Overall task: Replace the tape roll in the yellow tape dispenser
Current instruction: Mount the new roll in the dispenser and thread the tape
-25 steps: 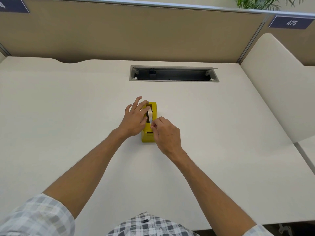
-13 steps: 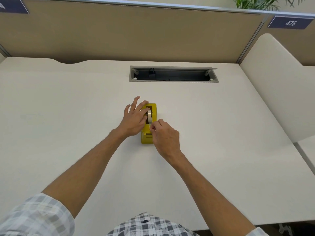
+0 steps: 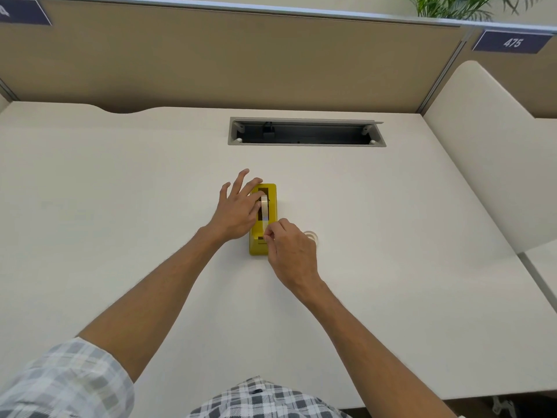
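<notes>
The yellow tape dispenser (image 3: 272, 206) lies on the white desk (image 3: 120, 206), its long side pointing away from me. A tape roll (image 3: 264, 204) sits in its well, with a strip of tape running toward the cutter end. My left hand (image 3: 238, 206) rests on the dispenser's left side, fingers spread and straight. My right hand (image 3: 291, 247) pinches the free end of the tape strip just above the near end of the dispenser. A second, nearly clear tape roll (image 3: 312, 235) lies flat on the desk, partly hidden behind my right hand.
A grey cable tray opening (image 3: 306, 141) is cut into the desk beyond the dispenser. A tan partition (image 3: 241, 61) stands at the back, and a rounded white divider (image 3: 482, 140) rises on the right.
My right hand has drawn the tape end from near the roll toward the near cutter end of the dispenser. The left hand has stayed in place.
</notes>
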Available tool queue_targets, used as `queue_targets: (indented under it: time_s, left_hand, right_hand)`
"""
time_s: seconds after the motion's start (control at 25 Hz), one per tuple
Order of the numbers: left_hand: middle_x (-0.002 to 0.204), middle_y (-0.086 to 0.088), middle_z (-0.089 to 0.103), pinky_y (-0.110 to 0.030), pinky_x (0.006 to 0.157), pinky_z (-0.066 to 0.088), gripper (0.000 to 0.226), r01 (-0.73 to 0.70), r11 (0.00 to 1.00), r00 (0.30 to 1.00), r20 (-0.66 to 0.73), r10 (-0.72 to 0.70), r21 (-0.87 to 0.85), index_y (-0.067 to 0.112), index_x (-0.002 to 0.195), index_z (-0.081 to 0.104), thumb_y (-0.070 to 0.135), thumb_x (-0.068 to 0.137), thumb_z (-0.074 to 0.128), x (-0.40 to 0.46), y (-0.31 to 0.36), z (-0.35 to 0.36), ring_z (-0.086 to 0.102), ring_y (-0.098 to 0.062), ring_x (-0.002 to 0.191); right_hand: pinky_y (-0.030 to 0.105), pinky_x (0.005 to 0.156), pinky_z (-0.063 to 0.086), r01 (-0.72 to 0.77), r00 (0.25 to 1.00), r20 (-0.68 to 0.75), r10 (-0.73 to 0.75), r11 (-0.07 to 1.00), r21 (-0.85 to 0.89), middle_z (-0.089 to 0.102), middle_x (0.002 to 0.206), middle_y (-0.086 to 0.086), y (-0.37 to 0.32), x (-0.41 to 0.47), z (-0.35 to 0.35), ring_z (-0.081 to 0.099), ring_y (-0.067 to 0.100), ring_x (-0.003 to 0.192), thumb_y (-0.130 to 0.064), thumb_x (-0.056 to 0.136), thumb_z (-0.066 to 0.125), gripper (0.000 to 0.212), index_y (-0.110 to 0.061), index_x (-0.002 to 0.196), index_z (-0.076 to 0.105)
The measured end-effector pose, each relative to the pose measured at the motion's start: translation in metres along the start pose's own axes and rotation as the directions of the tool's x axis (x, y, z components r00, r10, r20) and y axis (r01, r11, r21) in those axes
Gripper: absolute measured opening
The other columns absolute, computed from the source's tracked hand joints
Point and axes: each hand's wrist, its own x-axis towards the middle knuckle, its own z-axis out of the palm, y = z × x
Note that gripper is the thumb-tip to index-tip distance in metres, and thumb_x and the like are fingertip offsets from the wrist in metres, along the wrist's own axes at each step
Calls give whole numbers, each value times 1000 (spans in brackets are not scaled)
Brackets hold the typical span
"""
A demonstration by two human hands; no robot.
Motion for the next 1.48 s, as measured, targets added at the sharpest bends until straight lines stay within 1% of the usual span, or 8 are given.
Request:
queue_targets:
  time_s: [0.2, 0.28, 0.4, 0.6, 1.04, 1.32, 1.4, 1.48]
  left_hand:
    - [158, 1, 23, -51, 117, 9, 38, 12, 998, 1000, 24, -11, -57, 19, 137, 46, 24, 103, 31, 0, 2, -1, -4, -21, 149]
    - [158, -1, 24, -48, 118, 13, 42, 38, 979, 999, 12, -36, -202, 15, 144, 38, 20, 103, 31, -4, 6, -2, 0, -19, 149]
    - [158, -2, 24, -45, 118, 18, 48, 140, 855, 980, -54, -192, -499, 14, 148, 30, 20, 101, 39, -15, 17, -1, 9, -17, 148]
    - [151, -2, 32, -39, 112, 31, 62, 293, 643, 921, 30, -387, -708, 19, 144, 37, 35, 90, 63, -30, 28, 2, 31, -20, 139]
    - [152, -1, 32, -41, 112, 32, 66, 328, 611, 908, 62, -414, -721, 21, 145, 35, 37, 88, 65, -36, 28, 7, 32, -20, 139]
    - [135, 1, 51, -38, 108, 39, 31, 198, 636, 902, -114, -415, -746, 18, 127, 54, 25, 97, 52, -47, 34, 10, 46, -13, 124]
    - [129, 4, 53, -31, 105, 42, 28, 174, 649, 904, -142, -404, -741, 18, 118, 60, 7, 94, 51, -55, 33, 13, 47, -8, 119]
    - [127, 7, 52, -12, 94, 39, 35, 170, 662, 916, -130, -379, -730, 19, 112, 64, -3, 88, 50, -64, 32, 17, 47, -7, 117]
  right_hand:
    - [32, 55, 47, -18, 1000, -24, 18, 1000, 9, 64, 90, 2, 0, -5, 0, 57, 19, 74, -16, 97, 52, 13, -12, 95, 65]
    - [31, 54, 46, -9, 999, -38, 9, 1000, 3, 65, 89, 1, 0, -4, -1, 57, 18, 73, -16, 96, 54, 12, -13, 94, 66]
    - [33, 57, 51, -11, 999, -40, 11, 1000, 9, 65, 91, 1, -2, -3, -2, 58, 18, 75, -18, 97, 53, 14, -13, 96, 66]
    - [33, 56, 51, -20, 998, -51, 21, 1000, 13, 65, 91, 0, -2, -4, -2, 59, 17, 74, -20, 98, 52, 15, -14, 97, 66]
    - [33, 56, 50, -30, 998, -57, 30, 1000, 5, 66, 91, 0, -1, -5, -5, 60, 18, 73, -21, 98, 51, 16, -15, 97, 66]
    - [32, 54, 49, -31, 997, -65, 32, 999, 24, 66, 90, 0, -2, -5, -5, 60, 18, 72, -21, 97, 54, 14, -14, 95, 66]
    - [30, 55, 48, -28, 997, -66, 30, 999, 34, 66, 91, 0, -2, -6, -5, 61, 18, 72, -22, 97, 56, 13, -14, 95, 66]
    - [28, 55, 46, -25, 997, -68, 28, 999, 31, 67, 92, 0, -2, -6, -5, 61, 17, 73, -23, 97, 55, 14, -14, 97, 66]
